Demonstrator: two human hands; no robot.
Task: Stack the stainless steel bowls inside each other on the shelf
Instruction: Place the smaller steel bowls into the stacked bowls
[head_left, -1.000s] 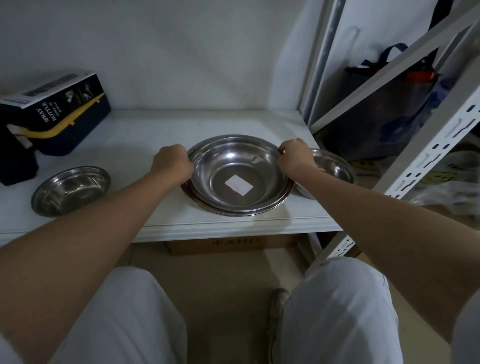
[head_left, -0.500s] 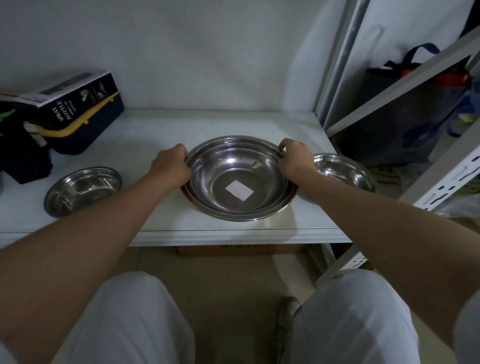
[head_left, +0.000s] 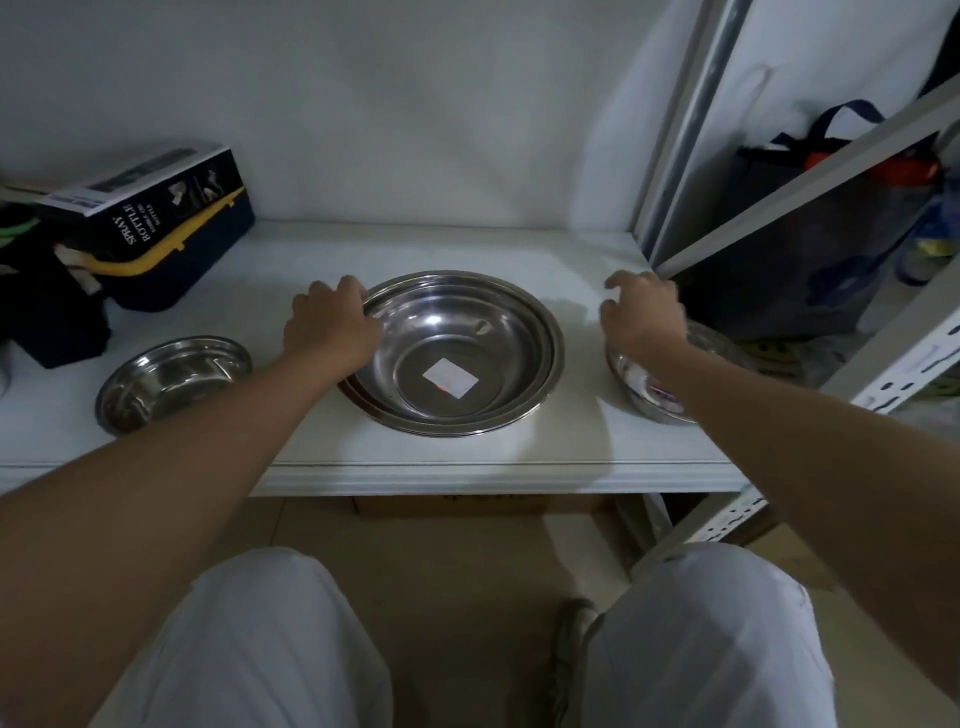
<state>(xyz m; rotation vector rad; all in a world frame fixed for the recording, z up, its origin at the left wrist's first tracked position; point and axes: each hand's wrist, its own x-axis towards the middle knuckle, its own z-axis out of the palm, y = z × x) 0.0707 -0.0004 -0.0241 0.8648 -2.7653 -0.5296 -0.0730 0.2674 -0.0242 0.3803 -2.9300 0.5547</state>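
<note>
A stack of large steel bowls (head_left: 498, 332), nested one inside another with a white sticker in the top one, sits mid-shelf on the white shelf (head_left: 467, 457). My left hand (head_left: 327, 322) grips the stack's left rim. My right hand (head_left: 644, 312) hovers with fingers apart over the small steel bowl (head_left: 644, 389) at the right end, holding nothing; my forearm hides much of that bowl. Another small steel bowl (head_left: 171, 379) lies at the left.
A dark blue and yellow case with a spray bottle box (head_left: 145, 218) on it stands at the back left. A grey slotted shelf post (head_left: 883, 374) and diagonal brace rise at the right, with a dark bag (head_left: 810, 249) behind them. A cardboard box lies below.
My right hand has let go of the big stack's right rim and moved right, above the small bowl. The left hand stays on the left rim.
</note>
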